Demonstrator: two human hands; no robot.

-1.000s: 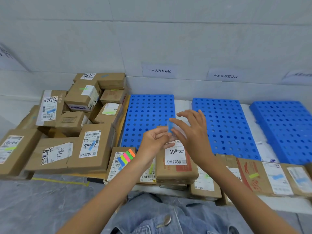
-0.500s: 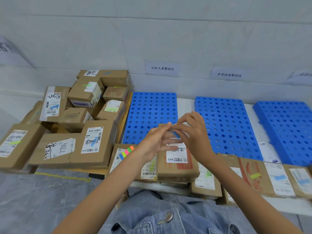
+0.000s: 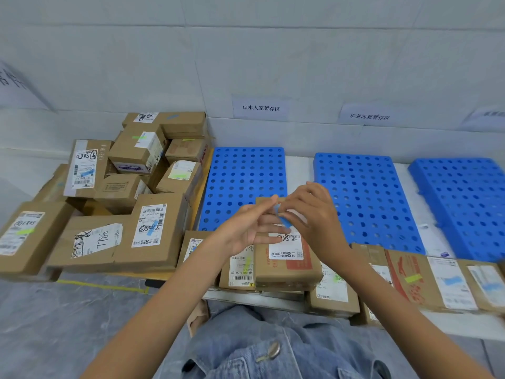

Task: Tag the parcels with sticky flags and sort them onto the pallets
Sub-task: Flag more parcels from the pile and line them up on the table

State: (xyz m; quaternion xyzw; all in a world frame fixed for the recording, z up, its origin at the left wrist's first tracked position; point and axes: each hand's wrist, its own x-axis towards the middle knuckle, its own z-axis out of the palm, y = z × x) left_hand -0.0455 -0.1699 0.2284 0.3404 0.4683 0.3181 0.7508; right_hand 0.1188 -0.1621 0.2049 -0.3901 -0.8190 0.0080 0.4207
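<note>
Three blue pallets [image 3: 363, 198] lay along the far edge of the low white platform [image 3: 299, 173], and a pile of parcels [image 3: 131, 203] stood past its left edge. At the near edge, the parcel marked 5082 [image 3: 287, 266] lay on top of others. Above it the right hand [image 3: 317, 217] pinched a blue sticky flag [image 3: 282, 218]. The left hand [image 3: 246, 231], fingers almost straight, seemed to touch the flag. The flag probably should be pressed flat on the white label, away from the barcode.

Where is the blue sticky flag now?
The blue sticky flag is centre of head view, pinched by the right hand beside the left hand, above the 5082 parcel.
</note>
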